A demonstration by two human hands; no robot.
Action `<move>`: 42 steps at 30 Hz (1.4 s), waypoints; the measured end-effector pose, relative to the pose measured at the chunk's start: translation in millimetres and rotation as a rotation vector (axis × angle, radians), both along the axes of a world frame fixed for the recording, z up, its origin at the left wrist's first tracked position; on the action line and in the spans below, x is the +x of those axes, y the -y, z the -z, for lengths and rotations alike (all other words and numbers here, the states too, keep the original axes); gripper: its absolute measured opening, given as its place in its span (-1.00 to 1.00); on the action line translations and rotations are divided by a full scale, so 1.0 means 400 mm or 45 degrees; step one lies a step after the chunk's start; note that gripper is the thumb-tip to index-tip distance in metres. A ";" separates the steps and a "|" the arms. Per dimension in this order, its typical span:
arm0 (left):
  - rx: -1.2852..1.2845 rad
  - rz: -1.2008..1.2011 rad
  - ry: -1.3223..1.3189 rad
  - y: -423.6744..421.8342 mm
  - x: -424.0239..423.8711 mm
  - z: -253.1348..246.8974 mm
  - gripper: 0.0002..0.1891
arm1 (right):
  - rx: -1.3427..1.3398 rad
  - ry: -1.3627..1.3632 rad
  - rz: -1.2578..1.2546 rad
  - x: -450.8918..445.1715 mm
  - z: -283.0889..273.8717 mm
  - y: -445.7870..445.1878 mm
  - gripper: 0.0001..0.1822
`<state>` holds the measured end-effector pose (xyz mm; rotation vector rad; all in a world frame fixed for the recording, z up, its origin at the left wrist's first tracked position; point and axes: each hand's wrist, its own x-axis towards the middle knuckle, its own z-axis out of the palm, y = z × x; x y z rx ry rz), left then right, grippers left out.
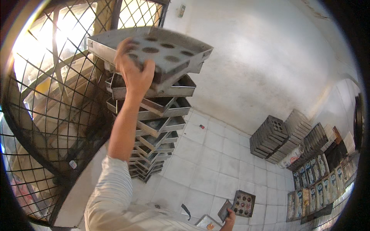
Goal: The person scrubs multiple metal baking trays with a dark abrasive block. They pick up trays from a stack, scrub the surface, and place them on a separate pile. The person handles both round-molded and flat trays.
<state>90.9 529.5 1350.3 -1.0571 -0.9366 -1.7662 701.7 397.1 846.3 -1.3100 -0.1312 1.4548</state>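
Note:
My left hand [133, 68] reaches up and grips the near side of a shallow metal tray [190, 37], whose inside shows several dark round spots or openings. The tray is slightly blurred. Below it rises a tall stack of rectangular metal trays [170, 111], laid crosswise on one another. Low at the picture's bottom edge, my right hand [230, 217] is closed on a dark flat piece [224, 210]. A square tray with round wells [244, 203] appears just beside that hand; whether they touch, I cannot tell.
A metal lattice grille [72, 69] borders the left side. Pale wall [254, 57] rises behind white floor tiles [199, 170]. Stacked dark trays [268, 138] stand along the wall at right. In front of them are rows of filled packages or tins [313, 196]. A black strip [186, 211] lies low in view.

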 end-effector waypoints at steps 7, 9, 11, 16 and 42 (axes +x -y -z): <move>-0.312 1.943 1.441 0.004 -0.149 0.216 -0.35 | 0.329 -0.173 -0.144 -0.155 -0.092 -0.243 -0.65; -0.268 1.684 1.280 0.007 -0.215 0.279 -0.31 | 0.507 -0.465 -0.166 -0.296 -0.170 -0.281 -0.66; -0.310 1.476 1.105 0.012 -0.189 0.313 -0.29 | 0.649 -0.663 -0.203 -0.396 -0.236 -0.306 -0.66; -0.421 1.196 0.814 0.088 0.100 0.330 -0.30 | 1.101 -0.532 -0.281 -0.681 -0.713 -0.374 -0.64; -1.426 2.208 -0.181 0.686 1.483 0.468 -0.45 | 0.426 2.006 1.207 0.480 -0.862 0.383 -0.70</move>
